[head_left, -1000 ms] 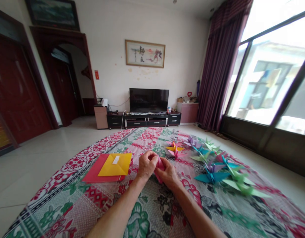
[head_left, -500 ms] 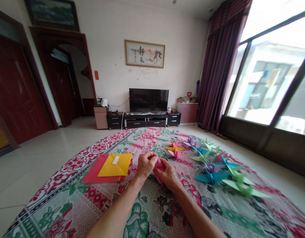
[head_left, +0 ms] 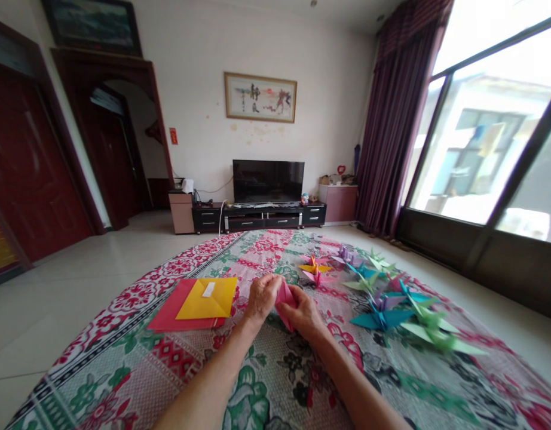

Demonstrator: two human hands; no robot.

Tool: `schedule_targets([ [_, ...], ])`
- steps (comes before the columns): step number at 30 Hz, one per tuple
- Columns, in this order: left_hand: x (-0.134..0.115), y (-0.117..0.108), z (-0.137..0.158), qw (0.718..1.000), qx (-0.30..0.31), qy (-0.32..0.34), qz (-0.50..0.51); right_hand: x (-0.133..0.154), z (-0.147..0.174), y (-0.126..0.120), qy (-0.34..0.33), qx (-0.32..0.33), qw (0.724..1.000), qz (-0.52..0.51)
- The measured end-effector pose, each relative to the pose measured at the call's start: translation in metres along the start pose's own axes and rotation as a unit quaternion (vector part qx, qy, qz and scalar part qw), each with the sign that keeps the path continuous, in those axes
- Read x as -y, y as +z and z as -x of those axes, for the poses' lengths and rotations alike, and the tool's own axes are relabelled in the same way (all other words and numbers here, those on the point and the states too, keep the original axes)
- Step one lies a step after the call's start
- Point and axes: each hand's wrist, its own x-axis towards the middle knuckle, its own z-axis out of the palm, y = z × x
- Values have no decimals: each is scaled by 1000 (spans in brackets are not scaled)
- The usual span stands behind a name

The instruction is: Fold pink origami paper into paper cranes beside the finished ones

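Between my hands, just above the tablecloth, is a small folded piece of pink origami paper (head_left: 284, 301). My left hand (head_left: 263, 295) pinches its upper left edge with thumb and fingers. On the other side my right hand (head_left: 302, 310) grips it, the thumb lying across its face and the fingers mostly hidden behind. The paper stands roughly upright and narrows to a point at the top. Beyond my right hand sit a yellow paper crane (head_left: 315, 267) and a pink paper crane (head_left: 317, 277).
On the left lies a stack of red paper (head_left: 165, 307) with yellow paper (head_left: 215, 304) on top, bearing a small white slip (head_left: 208, 289). Several teal, green and purple paper cranes (head_left: 383, 316) spread over the right side of the patterned tablecloth (head_left: 168, 388).
My left fingers have shifted slightly on the pink paper, and more of its upper part shows. Both hands stay in nearly the same place.
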Motion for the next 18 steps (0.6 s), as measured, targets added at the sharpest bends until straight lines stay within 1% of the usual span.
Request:
schedule_targets([
  [3,3,0,-1,999,10,-28,44,-4,-2,1,20,-8,998,-59],
  [8,6,-2,0,999,16,-14,27,-1,-3,1,51,-10,993,-109],
  [14,3,-4,2,995,58,-37,68,-4,-3,0,24,3,997,-79],
  [18,2,-5,2,996,65,-25,64,-4,-3,0,20,4,999,-41],
])
